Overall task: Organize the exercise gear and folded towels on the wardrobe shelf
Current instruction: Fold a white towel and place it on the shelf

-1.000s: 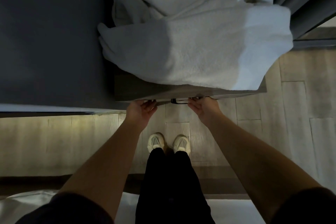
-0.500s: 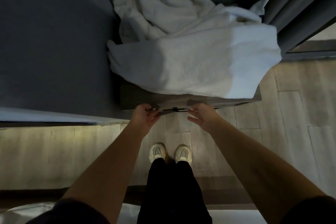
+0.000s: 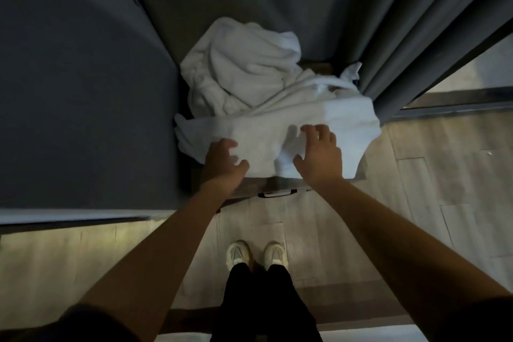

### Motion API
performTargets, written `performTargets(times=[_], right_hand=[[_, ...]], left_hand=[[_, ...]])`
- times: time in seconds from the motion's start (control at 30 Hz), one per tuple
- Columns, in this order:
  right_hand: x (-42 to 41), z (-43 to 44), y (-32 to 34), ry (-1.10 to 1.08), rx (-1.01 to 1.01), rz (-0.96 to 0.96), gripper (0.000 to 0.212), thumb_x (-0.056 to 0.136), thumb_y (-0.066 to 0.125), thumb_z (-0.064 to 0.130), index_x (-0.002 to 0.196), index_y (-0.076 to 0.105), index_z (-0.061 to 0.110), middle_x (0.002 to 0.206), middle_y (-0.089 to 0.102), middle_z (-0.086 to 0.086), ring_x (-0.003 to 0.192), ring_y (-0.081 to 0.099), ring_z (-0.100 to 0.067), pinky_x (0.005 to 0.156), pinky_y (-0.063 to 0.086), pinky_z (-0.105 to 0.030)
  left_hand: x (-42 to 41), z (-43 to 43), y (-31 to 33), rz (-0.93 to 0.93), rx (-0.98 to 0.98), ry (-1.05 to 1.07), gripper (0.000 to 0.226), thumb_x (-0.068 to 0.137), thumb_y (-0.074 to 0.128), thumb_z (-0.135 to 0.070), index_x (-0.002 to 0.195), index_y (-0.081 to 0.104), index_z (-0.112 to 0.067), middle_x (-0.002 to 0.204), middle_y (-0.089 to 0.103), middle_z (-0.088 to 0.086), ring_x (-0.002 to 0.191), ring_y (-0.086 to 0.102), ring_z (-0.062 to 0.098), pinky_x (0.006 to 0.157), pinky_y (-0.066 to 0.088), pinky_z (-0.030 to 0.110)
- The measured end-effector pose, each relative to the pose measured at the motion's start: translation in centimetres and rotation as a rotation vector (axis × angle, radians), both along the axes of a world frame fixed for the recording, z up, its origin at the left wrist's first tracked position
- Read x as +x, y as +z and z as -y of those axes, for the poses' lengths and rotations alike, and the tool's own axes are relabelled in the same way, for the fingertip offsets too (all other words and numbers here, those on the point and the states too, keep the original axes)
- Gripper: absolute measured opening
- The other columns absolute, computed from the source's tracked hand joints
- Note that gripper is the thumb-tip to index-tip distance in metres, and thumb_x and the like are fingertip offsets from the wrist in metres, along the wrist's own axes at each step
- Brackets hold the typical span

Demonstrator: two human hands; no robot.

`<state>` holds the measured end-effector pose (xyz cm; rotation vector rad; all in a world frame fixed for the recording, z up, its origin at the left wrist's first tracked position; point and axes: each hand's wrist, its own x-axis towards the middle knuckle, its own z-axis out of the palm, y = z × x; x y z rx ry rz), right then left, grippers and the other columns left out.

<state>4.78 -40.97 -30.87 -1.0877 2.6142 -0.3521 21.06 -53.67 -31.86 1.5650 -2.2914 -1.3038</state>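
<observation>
A heap of white towels [image 3: 258, 97] lies rumpled on a low wooden drawer unit [image 3: 249, 187] between a dark panel and a curtain. The front towel [image 3: 344, 125] hangs over the unit's front edge. My left hand [image 3: 222, 161] hovers at the towel's lower left edge with fingers spread and holds nothing. My right hand [image 3: 319, 153] is over the front towel, fingers spread and slightly bent; whether it touches the cloth is unclear. A black drawer handle [image 3: 277, 194] shows just below both wrists.
A dark grey panel [image 3: 83, 91] fills the left side. Grey curtains [image 3: 402, 36] hang to the right of the towels. Pale wood-look floor [image 3: 444, 189] runs right and below, where my light shoes [image 3: 256, 255] stand.
Both hands let go of the drawer front near its handle and rose onto the front towel. The view tilted up, so the towels sit lower in frame.
</observation>
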Motion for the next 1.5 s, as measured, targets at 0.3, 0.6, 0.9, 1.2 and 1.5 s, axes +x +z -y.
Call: performTargets(times=[0.3,0.6,0.9,1.2,1.5], right_hand=[[-7.5,4.8,-2.7,0.382,0.361,-0.175,0.088,0.079,0.071,0.046,0.149,0.020,0.033,0.158,0.014,-0.012,0.146,0.010,-0.042,0.109,0.020,-0.069],[-9.9,5.1,0.5,0.569,-0.077,0.041,0.031,0.087,0.067,0.029,0.111,0.052,0.016,0.102,0.066,-0.007,0.090,0.064,-0.029,0.069,0.039,-0.030],[-9.9,9.5,11.9,0.633,0.037,0.349,0.057,0.078,0.063,0.063,0.120,0.062,0.025,0.112,0.068,0.001,0.102,0.063,-0.020,0.090,0.049,-0.035],[-8.5,9.4,15.3,0.454,-0.216,0.583,0.048,0.096,0.062,0.028,0.135,0.049,0.005,0.128,0.057,-0.008,0.115,0.053,-0.018,0.095,0.037,-0.018],[-6.9,13.3,28.8,0.384,-0.750,0.826,0.021,0.098,0.056,0.016,0.117,0.061,0.024,0.107,0.063,0.015,0.094,0.060,0.009,0.080,0.046,-0.005]], left_hand=[[-6.0,2.8,-3.3,0.415,-0.259,-0.356,0.096,0.081,0.072,-0.041,0.154,0.010,-0.032,0.158,0.018,0.005,0.144,0.021,0.031,0.110,0.025,0.059],[-5.0,3.0,0.9,0.109,-0.391,-0.295,0.045,0.091,0.065,-0.020,0.130,0.054,0.000,0.130,0.055,0.022,0.121,0.052,0.038,0.100,0.040,0.042],[-3.9,3.4,15.1,-0.036,-0.613,-0.150,0.033,0.094,0.056,-0.030,0.114,0.057,-0.003,0.093,0.067,0.014,0.080,0.064,0.029,0.067,0.034,0.024],[-2.0,5.9,21.0,-0.128,-0.539,0.118,0.033,0.099,0.055,-0.027,0.121,0.051,-0.002,0.113,0.061,0.019,0.103,0.060,0.035,0.074,0.029,0.022],[-1.8,5.7,29.2,-0.494,-0.528,0.192,0.033,0.088,0.058,-0.045,0.117,0.048,-0.032,0.102,0.054,-0.028,0.087,0.051,-0.022,0.074,0.036,-0.002]])
